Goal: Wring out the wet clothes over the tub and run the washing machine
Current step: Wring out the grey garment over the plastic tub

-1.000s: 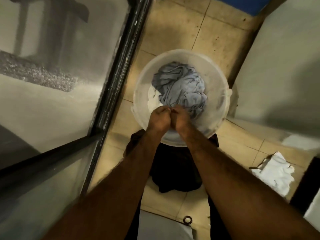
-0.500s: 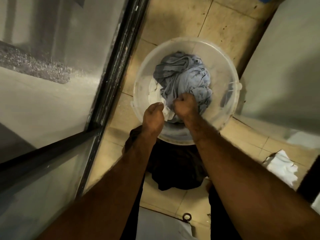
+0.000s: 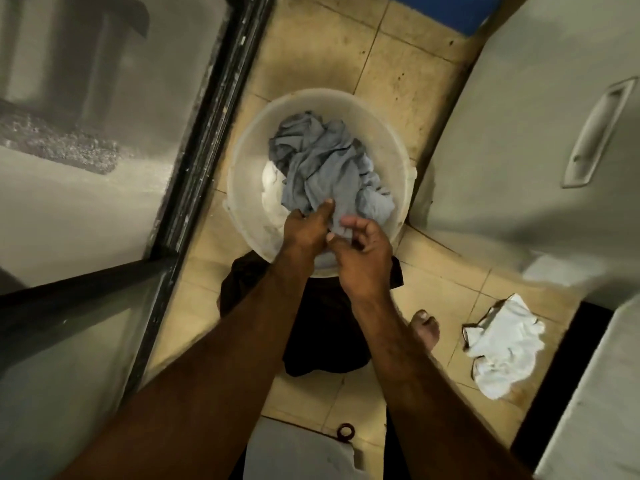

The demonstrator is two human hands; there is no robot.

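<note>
A round translucent tub (image 3: pixel 388 140) stands on the tiled floor. In it lies a crumpled grey-blue cloth (image 3: pixel 325 171) over a white cloth (image 3: pixel 272 188). Both hands are over the tub's near side. My left hand (image 3: pixel 306 230) grips the near edge of the grey-blue cloth, thumb stretched out on top of it. My right hand (image 3: pixel 362 251) is beside it, fingers curled, pinching the same cloth's edge. A big white appliance (image 3: pixel 540 140) with a recessed handle stands to the right.
A dark cloth (image 3: pixel 325 327) lies on the floor under the tub's near side. A white cloth (image 3: pixel 502 348) lies on the tiles at right, by my bare foot (image 3: pixel 427 327). A glass door with a black frame (image 3: pixel 207 126) lines the left side.
The hands were pressed together in fists on the cloth. They have loosened and shifted to the grey-blue cloth's near edge, the left thumb now stretched out. The camera view swayed.
</note>
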